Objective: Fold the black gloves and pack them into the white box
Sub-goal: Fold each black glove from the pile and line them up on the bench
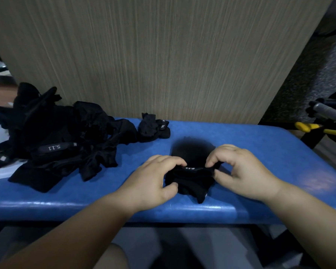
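On the blue bench [260, 152], a heap of unfolded black gloves [56, 136] was piled at the left. Near the front edge, one glove [190, 181] was pinched at its cuff by the left hand [153, 179] and right hand [242, 171], mid-fold; a firm tuck was judged needed next.

Two bare hands on bare forearms.
The left hand [153, 181] and the right hand [239, 171] are broad and plump, with short, rounded fingers and smooth backs. The left forearm [76, 230] and right forearm [308, 206] are full and uncovered right to the frame's edge, each narrowing a little at a softly creased wrist. Dim light blurs finer detail such as the nails.
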The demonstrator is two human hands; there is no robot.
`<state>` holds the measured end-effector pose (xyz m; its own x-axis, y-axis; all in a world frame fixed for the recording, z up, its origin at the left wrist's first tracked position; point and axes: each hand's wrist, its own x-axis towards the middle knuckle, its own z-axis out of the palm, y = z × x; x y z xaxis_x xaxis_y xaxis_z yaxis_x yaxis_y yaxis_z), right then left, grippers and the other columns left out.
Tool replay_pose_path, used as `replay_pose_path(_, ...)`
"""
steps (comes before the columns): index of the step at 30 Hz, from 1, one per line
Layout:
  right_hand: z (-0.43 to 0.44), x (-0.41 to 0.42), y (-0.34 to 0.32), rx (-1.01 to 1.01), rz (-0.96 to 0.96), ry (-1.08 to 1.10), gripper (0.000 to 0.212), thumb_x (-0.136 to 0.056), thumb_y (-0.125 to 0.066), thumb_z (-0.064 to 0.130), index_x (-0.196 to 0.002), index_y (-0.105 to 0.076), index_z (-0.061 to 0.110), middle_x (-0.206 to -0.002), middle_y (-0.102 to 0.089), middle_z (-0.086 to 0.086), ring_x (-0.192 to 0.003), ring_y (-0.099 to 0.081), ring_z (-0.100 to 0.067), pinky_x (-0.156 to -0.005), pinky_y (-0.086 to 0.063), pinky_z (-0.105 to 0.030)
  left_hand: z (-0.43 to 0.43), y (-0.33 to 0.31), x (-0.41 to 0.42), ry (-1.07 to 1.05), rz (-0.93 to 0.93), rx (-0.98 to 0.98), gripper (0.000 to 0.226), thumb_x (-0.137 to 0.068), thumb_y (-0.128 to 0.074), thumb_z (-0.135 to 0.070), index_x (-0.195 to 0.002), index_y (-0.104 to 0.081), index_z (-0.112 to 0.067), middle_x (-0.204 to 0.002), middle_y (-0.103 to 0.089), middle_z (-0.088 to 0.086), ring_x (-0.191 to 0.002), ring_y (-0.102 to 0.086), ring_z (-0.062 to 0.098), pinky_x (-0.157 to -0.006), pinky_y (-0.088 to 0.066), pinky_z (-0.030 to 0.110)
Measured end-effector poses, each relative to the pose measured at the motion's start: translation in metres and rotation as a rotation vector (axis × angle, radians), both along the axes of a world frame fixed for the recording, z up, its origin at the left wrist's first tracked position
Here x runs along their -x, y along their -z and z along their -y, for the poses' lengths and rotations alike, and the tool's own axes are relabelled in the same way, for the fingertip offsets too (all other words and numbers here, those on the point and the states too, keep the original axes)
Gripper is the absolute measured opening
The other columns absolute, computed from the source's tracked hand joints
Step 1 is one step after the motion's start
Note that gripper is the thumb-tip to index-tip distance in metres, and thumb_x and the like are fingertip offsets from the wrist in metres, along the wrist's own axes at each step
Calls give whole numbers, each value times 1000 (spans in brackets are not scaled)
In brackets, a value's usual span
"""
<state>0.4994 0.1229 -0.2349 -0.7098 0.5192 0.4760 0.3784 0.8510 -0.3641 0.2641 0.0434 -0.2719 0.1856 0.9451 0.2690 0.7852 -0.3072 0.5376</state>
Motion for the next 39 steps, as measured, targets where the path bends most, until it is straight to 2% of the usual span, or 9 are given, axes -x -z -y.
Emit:
replay_pose_path(4, 5, 1, -5, -8, -47, -28, 10, -76, -58, 24, -84, -59, 30, -83, -62, 16, -83, -59, -6, -74, -48, -26, 1, 2, -2, 4, 37, -26, 46, -76, -55, -35, -119, -45, -46, -115, -46, -29, -109, -42, -6, -95, -38, 19)
replay_pose_path(8, 8, 1, 2, 56, 128, -79, 16, -75, -60, 23, -89, -64, 31, -89, -62, 20, -89, -59, -2, -76, -49, -21, -1, 2, 0, 20, 63, -9, 37, -78, -62, -26, -112, -56, -40, -109, -49, -25, -83, -49, -11, -73, -37, 13)
replay_pose_path(12, 9, -1, 6, 113, 143, -73, 15, -77, -69, 31, -92, -65, 32, -92, -65, 19, -90, -62, -3, -76, -51, -26, -3, 3, 1, 20, 96, -16, 29, -76, -63, -22, -100, -60, -38, -100, -51, -22, -85, -51, 0, -71, -38, 10)
replay_pose_path(18, 13, 0, 6, 160, 253, -19, 57, -57, -75, 68, -101, -51, 40, -106, -62, 17, -99, -60, -7, -83, -50, -32, -2, 2, -1, -12, 124, 1, 14, -75, -62, -31, -88, -58, -35, -92, -48, -17, -75, -52, 9, -64, -43, 22)
replay_pose_path(21, 10, 3, 9, 149, 315, 21, 68, -53, -72, 76, -107, -44, 45, -113, -58, 20, -105, -57, -5, -86, -49, -31, 2, 1, -1, -8, 130, 23, 9, -79, -64, -33, -86, -58, -34, -90, -47, -17, -74, -51, 8, -62, -41, 19)
replay_pose_path(25, 9, 3, 11, 160, 362, 20, 81, -53, -68, 79, -121, -45, 43, -126, -53, 23, -115, -51, 2, -95, -44, -22, 3, -2, -3, -55, 102, 17, 11, -81, -59, -42, -84, -56, -32, -83, -49, -13, -73, -53, 7, -67, -49, 35)
replay_pose_path(29, 4, 3, 18, 148, 213, 42, 62, -70, -60, 74, -119, -58, 36, -124, -59, 21, -114, -55, 5, -95, -47, -24, 3, -3, -3, -29, 87, -14, 26, -77, -54, -59, -86, -56, -34, -83, -49, -16, -76, -51, 5, -69, -49, 32)
replay_pose_path(34, -6, 2, 25, 202, -20, -22, 47, -85, -53, 64, -110, -68, 26, -117, -65, 14, -114, -57, 2, -98, -44, -18, -1, -7, -2, 25, 23, 2, 65, -60, -72, -67, -115, -57, -35, -111, -50, -26, -110, -40, -3, -95, -34, 12)
replay_pose_path(39, -8, 3, 26, 331, -133, 2, 41, -84, -56, 62, -99, -70, 26, -99, -67, 9, -99, -63, -9, -87, -47, -18, -9, -6, -15, -108, 78, -42, 32, -81, -70, -44, -108, -62, -28, -99, -57, -16, -99, -51, 5, -85, -44, 24)
